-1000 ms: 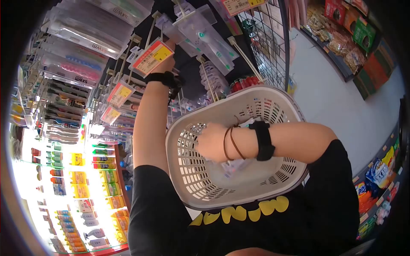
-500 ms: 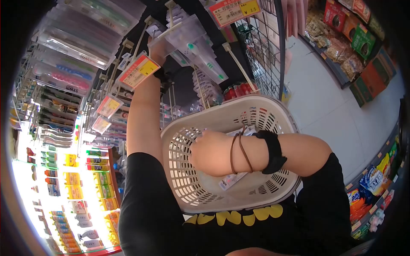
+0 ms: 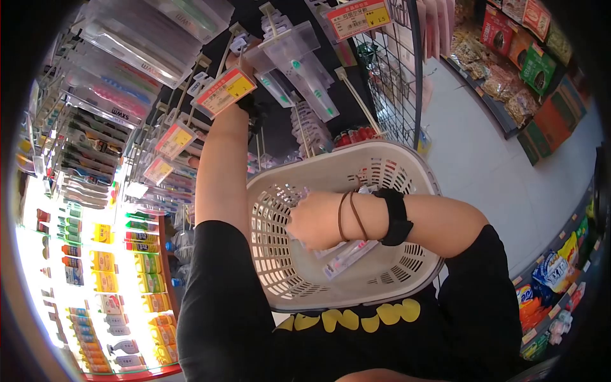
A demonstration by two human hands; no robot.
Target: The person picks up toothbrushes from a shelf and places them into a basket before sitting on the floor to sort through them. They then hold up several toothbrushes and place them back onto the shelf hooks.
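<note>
My left hand (image 3: 238,62) reaches up among the display hooks, partly covered by a red and yellow price tag (image 3: 225,93). Clear packs of toothbrushes (image 3: 309,76) hang right beside it; its fingers are hidden. Over the pale plastic basket (image 3: 407,167), my right hand (image 3: 316,218) is closed, back upward, with brown cords and a black band about the wrist. What it grips underneath I cannot tell. A packaged toothbrush (image 3: 349,258) lies in the basket just below this hand. The basket sits against the front of my black shirt.
More packaged toothbrushes (image 3: 108,102) hang at the left. Below them, a brightly lit shelf holds boxes and bottles (image 3: 105,261). A black wire rack (image 3: 391,83) stands beyond the basket. Bagged foods (image 3: 503,76) line the right, with detergent bags (image 3: 557,267) lower down.
The hanging packs and price tags have shifted slightly right in view. My right hand sits a little higher, showing more of the packaged toothbrush. My left hand remains among the hooks.
</note>
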